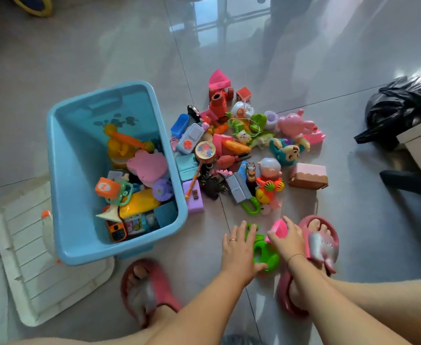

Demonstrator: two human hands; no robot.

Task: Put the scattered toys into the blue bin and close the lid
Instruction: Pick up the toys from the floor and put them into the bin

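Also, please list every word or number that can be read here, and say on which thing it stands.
"2": on the orange cube inside the blue bin.
Raised print on the strap of the right pink slipper: too blurred to read.
Marks on the orange toy phone: too small to read.

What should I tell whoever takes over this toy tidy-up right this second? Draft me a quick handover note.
Left hand: fingers straight, resting on the green toy on the floor.
Right hand: fingers curled over the pink toy next to it.
Blue bin: open, partly filled with toys. White lid lies off, beside the bin.
Done: some toys are in the bin.
Left: bin these two toys and the toy pile near the bin, then close the lid.
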